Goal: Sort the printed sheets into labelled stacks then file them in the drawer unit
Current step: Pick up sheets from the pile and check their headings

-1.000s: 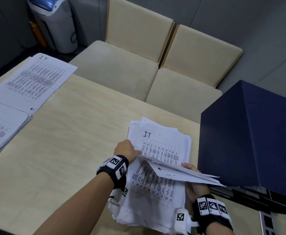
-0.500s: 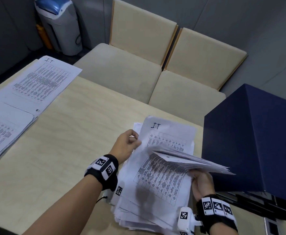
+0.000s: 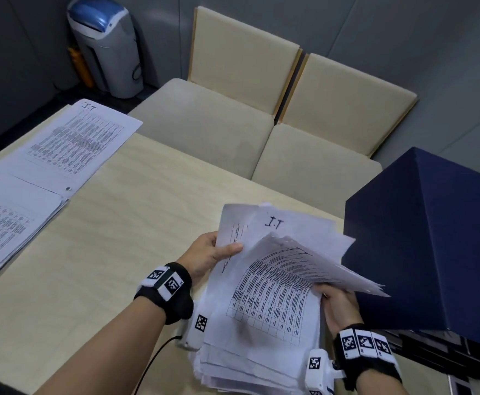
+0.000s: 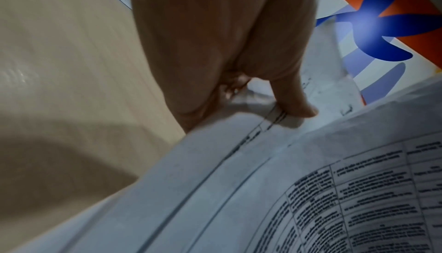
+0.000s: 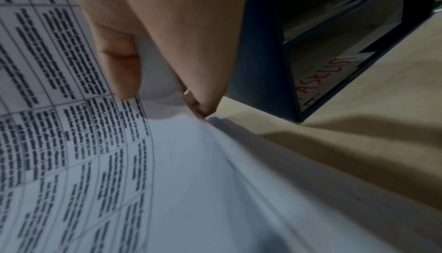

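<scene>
A loose pile of printed sheets (image 3: pixel 250 352) lies on the table in front of me. My left hand (image 3: pixel 213 253) pinches the left edge of a raised sheet marked "I.T" (image 3: pixel 292 226), thumb on top (image 4: pixel 296 103). My right hand (image 3: pixel 338 306) grips the right edge of several lifted, fanned sheets (image 3: pixel 327 266), thumb on the printed side (image 5: pixel 122 71). Two sorted stacks lie at the left: one labelled "I.T" (image 3: pixel 73 143), one labelled "H.R" (image 3: pixel 2 223). The dark blue drawer unit (image 3: pixel 429 246) stands at the right, close to the fanned sheets.
The wooden table (image 3: pixel 113 252) has bare room between the sorted stacks and the pile. Two beige chairs (image 3: pixel 233 109) stand behind the table. A grey and blue bin (image 3: pixel 105 49) is at the back left. A drawer label in red writing (image 5: pixel 322 83) shows in the unit.
Both hands have lifted sheets off the pile. The left hand rose from the pile's edge and now pinches the "I.T" sheet; the right hand's fan of sheets is raised higher.
</scene>
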